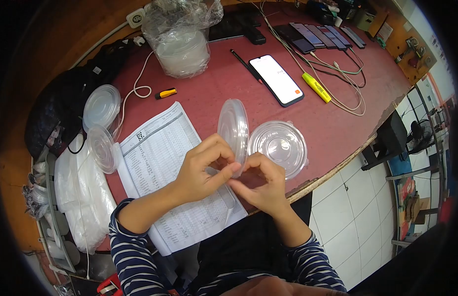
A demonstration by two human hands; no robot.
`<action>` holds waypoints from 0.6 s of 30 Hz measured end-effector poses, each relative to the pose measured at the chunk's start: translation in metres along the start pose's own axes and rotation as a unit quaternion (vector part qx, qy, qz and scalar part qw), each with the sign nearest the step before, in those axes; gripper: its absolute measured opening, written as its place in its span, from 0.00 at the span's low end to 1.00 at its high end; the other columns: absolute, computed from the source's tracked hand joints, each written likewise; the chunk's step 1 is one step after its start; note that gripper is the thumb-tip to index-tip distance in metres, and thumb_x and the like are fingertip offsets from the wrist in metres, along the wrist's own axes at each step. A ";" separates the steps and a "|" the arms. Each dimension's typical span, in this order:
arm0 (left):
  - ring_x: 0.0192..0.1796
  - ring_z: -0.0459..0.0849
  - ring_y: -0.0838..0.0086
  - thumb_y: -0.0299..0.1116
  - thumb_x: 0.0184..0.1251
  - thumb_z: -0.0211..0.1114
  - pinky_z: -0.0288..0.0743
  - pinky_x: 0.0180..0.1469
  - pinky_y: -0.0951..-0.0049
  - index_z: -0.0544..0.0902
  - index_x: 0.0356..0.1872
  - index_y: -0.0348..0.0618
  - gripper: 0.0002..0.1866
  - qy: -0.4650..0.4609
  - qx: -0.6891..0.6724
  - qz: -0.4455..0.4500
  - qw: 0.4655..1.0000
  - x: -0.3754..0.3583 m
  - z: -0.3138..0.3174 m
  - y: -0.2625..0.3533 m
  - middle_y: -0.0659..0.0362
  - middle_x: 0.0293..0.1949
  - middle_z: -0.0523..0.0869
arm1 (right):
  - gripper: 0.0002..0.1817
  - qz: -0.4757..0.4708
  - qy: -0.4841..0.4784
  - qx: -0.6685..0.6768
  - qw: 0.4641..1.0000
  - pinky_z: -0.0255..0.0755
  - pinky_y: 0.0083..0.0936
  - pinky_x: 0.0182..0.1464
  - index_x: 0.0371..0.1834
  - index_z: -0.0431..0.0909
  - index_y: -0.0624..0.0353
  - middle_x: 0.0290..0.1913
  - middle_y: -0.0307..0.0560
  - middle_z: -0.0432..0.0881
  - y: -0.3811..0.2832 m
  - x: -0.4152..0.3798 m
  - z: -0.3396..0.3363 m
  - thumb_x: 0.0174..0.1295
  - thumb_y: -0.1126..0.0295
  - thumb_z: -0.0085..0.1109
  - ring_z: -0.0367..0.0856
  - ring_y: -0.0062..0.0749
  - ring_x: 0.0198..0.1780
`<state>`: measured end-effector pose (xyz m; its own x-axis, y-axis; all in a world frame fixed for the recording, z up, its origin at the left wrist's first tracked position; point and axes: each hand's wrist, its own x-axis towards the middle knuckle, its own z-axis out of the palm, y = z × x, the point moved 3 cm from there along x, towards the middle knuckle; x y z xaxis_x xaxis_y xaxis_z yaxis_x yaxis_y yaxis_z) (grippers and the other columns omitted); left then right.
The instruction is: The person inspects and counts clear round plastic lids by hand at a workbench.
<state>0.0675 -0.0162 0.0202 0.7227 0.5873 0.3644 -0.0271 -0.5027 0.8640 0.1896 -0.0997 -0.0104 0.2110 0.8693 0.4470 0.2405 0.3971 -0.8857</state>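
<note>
A round clear plastic lid stands nearly upright on its edge, held between my two hands. My left hand pinches its lower rim with thumb and fingers, and my right hand pinches the same rim from the right, thumbs almost meeting. Just to the right, a second clear lid lies flat on the red table, partly behind my right hand. Beneath my left forearm lies a printed paper sheet with a table of rows, its lower corner curled.
Two more lids and white plastic bags lie left. A bag of stacked containers stands at the back. Beyond the hands are a lit phone, a pen, a yellow highlighter, a small cutter and several cabled phones.
</note>
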 end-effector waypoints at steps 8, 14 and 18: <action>0.27 0.76 0.77 0.27 0.56 0.62 0.72 0.28 0.80 0.73 0.28 0.37 0.07 -0.037 0.039 0.039 0.998 0.001 0.000 0.005 0.59 0.29 0.72 | 0.03 -0.044 0.041 -0.007 0.998 0.67 0.19 0.29 0.27 0.74 0.64 0.26 0.45 0.77 -0.009 0.001 -0.002 0.53 0.78 0.58 0.75 0.26 0.26; 0.27 0.75 0.76 0.29 0.58 0.61 0.70 0.28 0.80 0.72 0.28 0.38 0.07 -0.053 0.013 0.032 0.998 0.000 0.001 0.010 0.58 0.29 0.71 | 0.03 -0.019 0.022 0.086 0.996 0.67 0.19 0.31 0.28 0.74 0.65 0.27 0.46 0.76 -0.008 -0.002 -0.002 0.56 0.77 0.55 0.74 0.27 0.27; 0.26 0.75 0.75 0.30 0.58 0.61 0.70 0.27 0.80 0.72 0.28 0.38 0.08 -0.050 -0.010 0.027 0.998 0.001 0.000 0.009 0.58 0.28 0.71 | 0.03 0.003 0.015 0.157 0.987 0.67 0.19 0.30 0.28 0.74 0.65 0.26 0.46 0.75 -0.008 0.000 0.000 0.56 0.77 0.56 0.74 0.28 0.27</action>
<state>0.0681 -0.0204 0.0287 0.7846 0.4932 0.3757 -0.0808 -0.5195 0.8507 0.1879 -0.1023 -0.0035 0.2398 0.8651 0.4405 -0.0659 0.4672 -0.8817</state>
